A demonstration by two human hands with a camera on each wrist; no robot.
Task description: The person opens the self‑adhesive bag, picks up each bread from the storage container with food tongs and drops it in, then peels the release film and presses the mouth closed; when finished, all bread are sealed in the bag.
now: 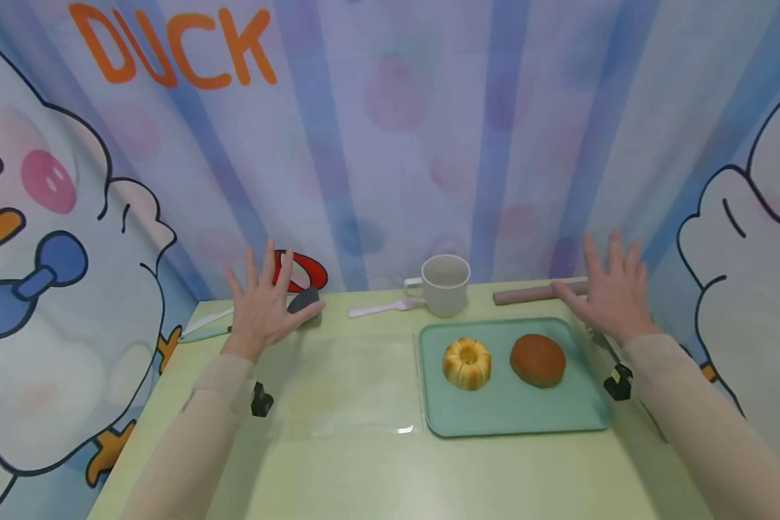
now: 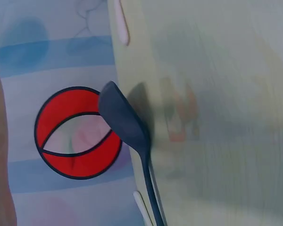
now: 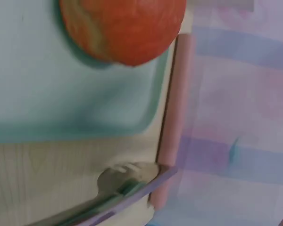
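Both hands hover above the table with fingers spread, holding nothing. My left hand [image 1: 263, 307] is over the back left, beside a dark spatula [image 1: 304, 300], whose head shows whole in the left wrist view [image 2: 122, 115]. At the back right, my right hand [image 1: 611, 292] hangs over the end of a pinkish-brown rod [image 1: 533, 294], also seen in the right wrist view [image 3: 175, 103]. Nearby, a green tray [image 1: 513, 415] bears a yellow ring-shaped cake [image 1: 466, 363] and a round brown bun [image 1: 538, 360].
A white mug [image 1: 445, 285] stands behind the tray, with a pale fork [image 1: 380, 309] to its left. A green-handled utensil [image 1: 206, 334] lies at the far left. Several utensils [image 3: 127, 200] lie right of the tray. A transparent mat [image 1: 357, 390] lies left of it. Printed curtains [image 1: 403, 159] hang behind.
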